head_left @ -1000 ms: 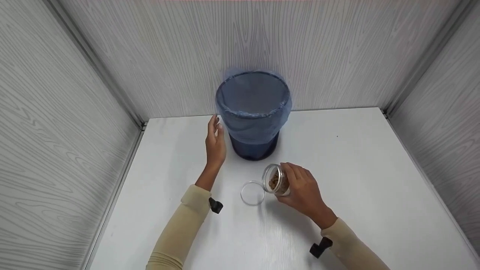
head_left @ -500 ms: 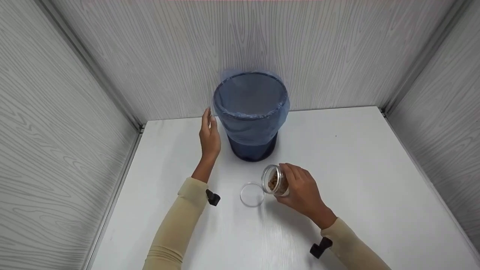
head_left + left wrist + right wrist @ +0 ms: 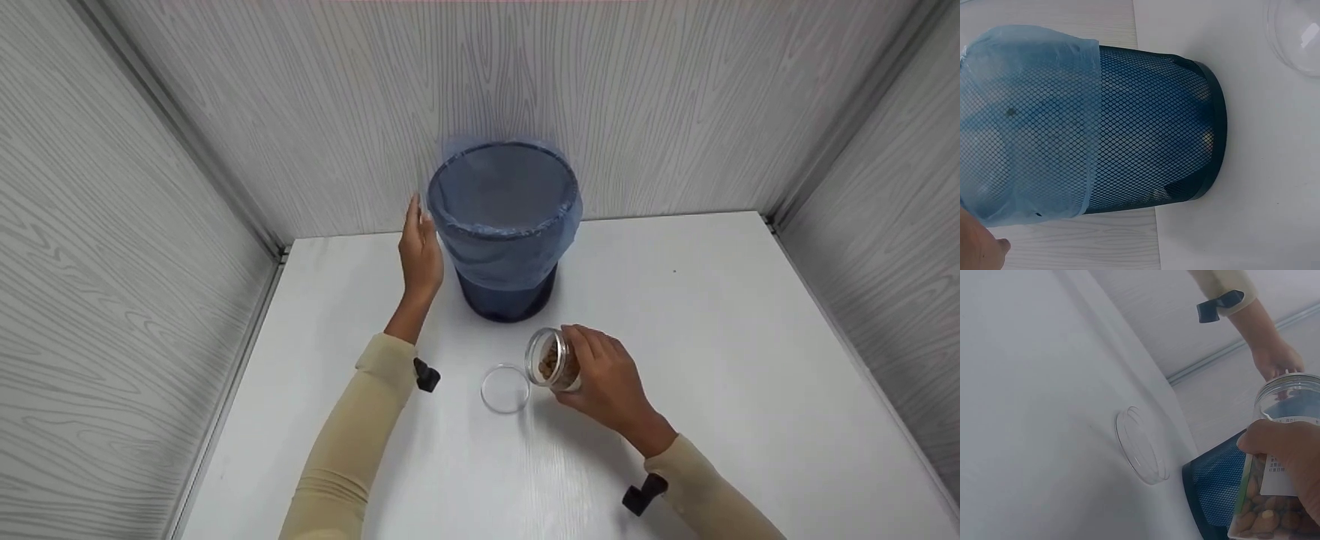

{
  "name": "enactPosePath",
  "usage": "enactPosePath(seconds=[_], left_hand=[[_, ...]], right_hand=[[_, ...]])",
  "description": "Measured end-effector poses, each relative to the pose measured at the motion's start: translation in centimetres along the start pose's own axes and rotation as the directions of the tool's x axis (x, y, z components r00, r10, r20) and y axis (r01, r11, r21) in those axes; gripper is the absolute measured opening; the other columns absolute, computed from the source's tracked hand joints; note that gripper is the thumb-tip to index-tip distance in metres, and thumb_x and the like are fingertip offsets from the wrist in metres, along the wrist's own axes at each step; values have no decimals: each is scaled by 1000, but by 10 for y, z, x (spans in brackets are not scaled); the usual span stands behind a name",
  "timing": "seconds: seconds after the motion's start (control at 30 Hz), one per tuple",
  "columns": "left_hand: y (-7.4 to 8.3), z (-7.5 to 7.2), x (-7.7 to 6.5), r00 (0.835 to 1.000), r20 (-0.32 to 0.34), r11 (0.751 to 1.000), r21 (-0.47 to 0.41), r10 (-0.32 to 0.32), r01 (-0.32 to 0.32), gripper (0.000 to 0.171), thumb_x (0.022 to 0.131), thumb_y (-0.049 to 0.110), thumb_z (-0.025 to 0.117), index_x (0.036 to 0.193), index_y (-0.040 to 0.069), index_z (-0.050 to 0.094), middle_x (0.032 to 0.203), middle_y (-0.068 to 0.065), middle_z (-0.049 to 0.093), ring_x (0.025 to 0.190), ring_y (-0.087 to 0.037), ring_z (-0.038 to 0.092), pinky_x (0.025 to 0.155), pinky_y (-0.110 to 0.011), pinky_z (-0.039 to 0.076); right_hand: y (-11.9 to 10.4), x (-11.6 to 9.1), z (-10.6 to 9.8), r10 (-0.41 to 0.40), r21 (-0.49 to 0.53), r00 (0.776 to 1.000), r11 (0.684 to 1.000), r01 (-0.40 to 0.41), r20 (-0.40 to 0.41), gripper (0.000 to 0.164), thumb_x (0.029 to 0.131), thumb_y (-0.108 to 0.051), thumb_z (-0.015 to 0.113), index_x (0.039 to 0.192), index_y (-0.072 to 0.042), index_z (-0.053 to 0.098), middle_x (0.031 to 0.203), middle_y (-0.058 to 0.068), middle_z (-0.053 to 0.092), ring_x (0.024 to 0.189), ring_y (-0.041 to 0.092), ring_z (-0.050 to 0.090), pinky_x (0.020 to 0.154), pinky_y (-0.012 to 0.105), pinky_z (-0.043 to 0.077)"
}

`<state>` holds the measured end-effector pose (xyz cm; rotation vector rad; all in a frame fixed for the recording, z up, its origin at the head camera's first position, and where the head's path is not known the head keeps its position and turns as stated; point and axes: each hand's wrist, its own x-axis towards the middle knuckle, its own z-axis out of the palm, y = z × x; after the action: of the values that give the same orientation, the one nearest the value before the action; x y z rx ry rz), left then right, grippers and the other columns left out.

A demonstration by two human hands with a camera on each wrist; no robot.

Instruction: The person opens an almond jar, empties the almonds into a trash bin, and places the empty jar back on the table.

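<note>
My right hand grips a clear jar of almonds, uncapped and leaning to the left with its mouth facing left. A white printed label shows on the jar in the right wrist view. On the table just left of the jar lies a round clear lid. My left hand is raised beside the left side of a dark mesh wastebasket, fingers straight and nothing in them. A thin blue bag lines the wastebasket and hangs down over its rim.
The wastebasket stands near the back edge of the white table, close to the grey wood-grain wall. Similar panels, such as the left one, enclose both sides.
My left hand has moved a little leftward and up along the side of the wastebasket. My right hand and the jar have barely moved.
</note>
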<state>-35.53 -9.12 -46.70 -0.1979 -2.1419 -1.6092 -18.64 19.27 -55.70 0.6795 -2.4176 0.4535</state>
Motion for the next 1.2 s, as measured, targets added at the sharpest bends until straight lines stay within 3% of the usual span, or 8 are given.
enactPosePath(seconds=[0.3,0.6,0.93,1.2], left_hand=[[4,1,24,997,65,999,19,50,-51,61,112,35,33,161,0,20,167,-17,20,155,-22,17,122,-26,15],[13,-3,49,983,161,994,51,86,-95,64,111,34,37,162,2,16,169,-14,14,155,-17,10,121,-23,9],[21,-8,65,966,253,991,101,58,-86,65,111,38,33,163,5,10,170,-11,7,156,-14,3,121,-22,4],[13,-6,73,943,330,983,158,35,-92,61,113,32,26,161,0,7,170,-14,3,156,-18,0,121,-22,1]], right_hand=[[2,0,-2,-2,-11,1000,1000,2,-1,101,57,-38,97,140,-3,53,130,14,61,116,33,62,94,50,52],[5,3,-6,8,-14,1000,1000,-8,-6,98,58,-36,96,139,-2,53,129,14,62,115,33,62,94,50,52],[5,4,-7,-6,-13,1000,1000,6,-6,96,57,-35,96,138,-4,55,128,12,63,115,32,62,95,49,52],[5,4,-5,-5,-16,1000,1000,5,-6,101,55,-36,98,139,-4,53,129,12,62,116,32,62,95,49,52]])
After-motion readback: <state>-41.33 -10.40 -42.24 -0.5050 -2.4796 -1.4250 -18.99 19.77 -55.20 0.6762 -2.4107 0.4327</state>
